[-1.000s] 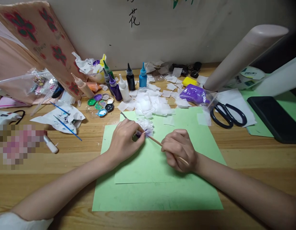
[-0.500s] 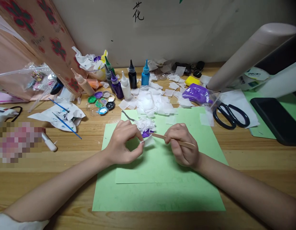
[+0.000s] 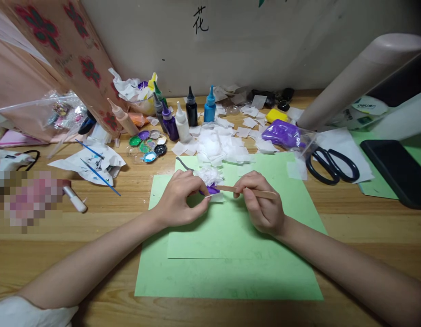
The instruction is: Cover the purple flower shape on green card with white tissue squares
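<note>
Left fingers (image 3: 197, 210) pinch white paper (image 3: 217, 198), right fingers (image 3: 254, 180) grip a stick (image 3: 227, 189) pointing to nine o'clock! At its tip, a purple patch (image 3: 213, 189)!

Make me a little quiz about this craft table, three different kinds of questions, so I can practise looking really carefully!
1. Pick one. What does the right hand hold?
a) the scissors
b) a flat wooden stick
c) a blue brush
2. True or false: the fingers of the left hand pinch a thin white piece.
3. Fill in the colour: of the standing bottles with pointed tips, the one farthest right in the picture is ____.

Key: 1. b; 2. true; 3. blue.
</note>
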A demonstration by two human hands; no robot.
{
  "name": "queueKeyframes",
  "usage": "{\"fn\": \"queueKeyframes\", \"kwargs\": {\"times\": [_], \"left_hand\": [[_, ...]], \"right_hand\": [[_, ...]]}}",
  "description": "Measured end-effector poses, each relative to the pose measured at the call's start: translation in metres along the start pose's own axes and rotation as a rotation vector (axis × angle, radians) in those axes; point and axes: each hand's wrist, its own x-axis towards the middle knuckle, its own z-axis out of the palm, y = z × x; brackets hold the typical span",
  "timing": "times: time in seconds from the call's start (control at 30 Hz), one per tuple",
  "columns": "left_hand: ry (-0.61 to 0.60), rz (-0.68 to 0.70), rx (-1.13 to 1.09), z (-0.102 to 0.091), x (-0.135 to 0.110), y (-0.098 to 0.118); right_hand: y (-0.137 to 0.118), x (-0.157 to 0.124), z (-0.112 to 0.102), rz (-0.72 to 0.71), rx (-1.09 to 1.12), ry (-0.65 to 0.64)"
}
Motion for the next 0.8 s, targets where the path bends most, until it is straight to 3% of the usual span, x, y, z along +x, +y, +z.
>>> {"fn": "queueKeyframes", "kwargs": {"times": [0.27,0.63,0.8], "left_hand": [[0.02,-0.058,0.013,0.003,-0.001,-0.002],[0.086,-0.165,0.145,0.011,0.008,-0.004],[0.088,-0.191,0.204,0.013,0.009,-0.003]], "right_hand": [[-0.003,0.005,0.0,0.009,-0.032,-0.037],[-0.002,0.004,0.0,0.022,-0.1,0.029],[-0.003,0.0,-0.003,-0.151,-0.017,0.07]]}}
